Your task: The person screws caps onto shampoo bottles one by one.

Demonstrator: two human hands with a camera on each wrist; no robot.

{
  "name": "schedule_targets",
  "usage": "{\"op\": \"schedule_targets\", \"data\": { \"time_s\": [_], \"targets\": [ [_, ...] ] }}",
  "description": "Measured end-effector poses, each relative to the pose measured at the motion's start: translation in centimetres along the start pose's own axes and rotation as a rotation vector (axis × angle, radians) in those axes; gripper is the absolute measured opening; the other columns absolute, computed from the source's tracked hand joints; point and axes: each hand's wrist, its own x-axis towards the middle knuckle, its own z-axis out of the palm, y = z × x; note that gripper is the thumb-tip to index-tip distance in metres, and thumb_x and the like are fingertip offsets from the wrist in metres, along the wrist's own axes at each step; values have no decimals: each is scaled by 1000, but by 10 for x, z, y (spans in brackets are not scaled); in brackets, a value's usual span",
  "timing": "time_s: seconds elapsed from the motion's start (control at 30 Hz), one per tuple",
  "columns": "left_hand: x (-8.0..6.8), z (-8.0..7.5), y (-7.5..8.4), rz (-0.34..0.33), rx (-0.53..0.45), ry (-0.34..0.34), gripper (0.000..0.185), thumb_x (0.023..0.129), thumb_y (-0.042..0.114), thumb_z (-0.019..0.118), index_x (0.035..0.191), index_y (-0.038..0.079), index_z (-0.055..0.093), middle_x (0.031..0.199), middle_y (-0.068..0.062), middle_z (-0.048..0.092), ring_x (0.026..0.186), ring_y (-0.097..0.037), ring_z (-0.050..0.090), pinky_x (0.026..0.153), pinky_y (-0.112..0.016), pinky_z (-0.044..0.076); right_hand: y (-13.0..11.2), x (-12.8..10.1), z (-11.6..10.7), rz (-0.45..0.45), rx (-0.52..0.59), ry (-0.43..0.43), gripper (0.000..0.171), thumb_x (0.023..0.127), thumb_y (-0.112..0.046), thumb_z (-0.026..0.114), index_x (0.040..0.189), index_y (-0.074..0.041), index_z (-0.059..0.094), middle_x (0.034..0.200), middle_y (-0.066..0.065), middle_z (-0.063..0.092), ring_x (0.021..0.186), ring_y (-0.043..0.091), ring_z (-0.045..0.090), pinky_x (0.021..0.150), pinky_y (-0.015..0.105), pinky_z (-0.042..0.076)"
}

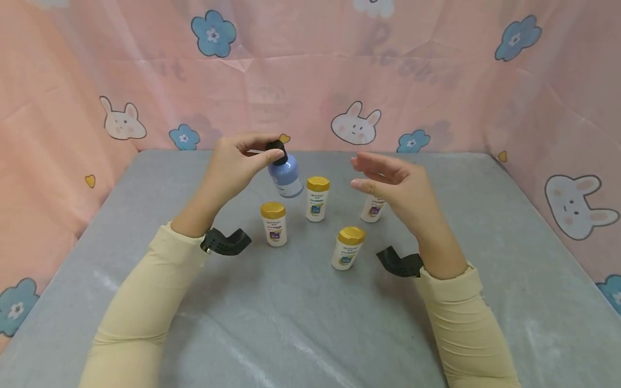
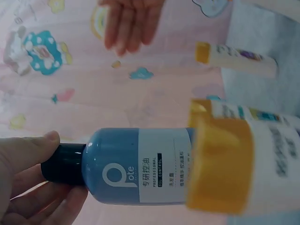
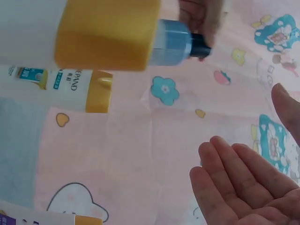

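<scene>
My left hand point(image 1: 242, 156) pinches the black cap point(image 1: 277, 146) of a blue bottle point(image 1: 286, 178) and holds it lifted above the grey table point(image 1: 301, 318). In the left wrist view the blue bottle point(image 2: 136, 166) with its white label fills the middle, my fingers point(image 2: 28, 154) around the black cap point(image 2: 63, 164). My right hand point(image 1: 388, 180) hovers open to the right of the bottle, fingers straight, holding nothing. In the right wrist view the open hand point(image 3: 239, 187) shows at the lower right and the blue bottle point(image 3: 171, 44) at the top.
Several white bottles with gold caps stand on the table: one point(image 1: 274, 223) under my left hand, one point(image 1: 317, 198) in the middle, one point(image 1: 347, 248) nearer me, one point(image 1: 372, 208) partly behind my right hand. Pink cloth walls point(image 1: 310, 70) enclose the table.
</scene>
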Motion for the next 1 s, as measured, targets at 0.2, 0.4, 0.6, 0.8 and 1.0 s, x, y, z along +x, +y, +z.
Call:
{"op": "schedule_targets", "data": {
  "time_s": [0.2,0.4,0.6,0.8,1.0],
  "targets": [
    [8,1,-30,-89,103,-43,29,90,21,75,118,11,74,112,-10,75,105,-22,69,88,-37,59,-3,0,1,33,-1,-23,51,86,-28,79,134,-18,64,128,-4,69,114,6,67,105,27,50],
    [11,7,-52,-189,180,-98,32,92,22,74,121,9,72,115,-12,74,111,-25,66,86,-43,58,-1,1,1,31,12,-51,50,88,-25,78,135,-14,63,131,1,68,111,4,67,98,19,52],
    [9,11,-64,-278,230,-141,35,92,25,72,124,10,70,122,-11,71,116,-27,64,95,-45,56,-1,1,2,32,-1,-70,49,89,-24,76,135,-14,62,134,4,66,114,7,66,96,16,53],
    [5,13,-73,-290,255,-181,37,93,24,72,126,8,69,123,-12,70,120,-28,62,99,-47,54,-1,2,2,43,-28,-76,49,90,-29,75,135,-17,63,135,2,66,113,3,65,100,22,52],
    [2,10,-80,-300,232,-204,40,93,26,71,129,8,66,127,-12,68,122,-29,60,102,-48,52,2,5,-1,46,-22,-47,47,92,-30,73,136,-16,62,134,1,66,112,1,64,110,35,47]
  ]
}}
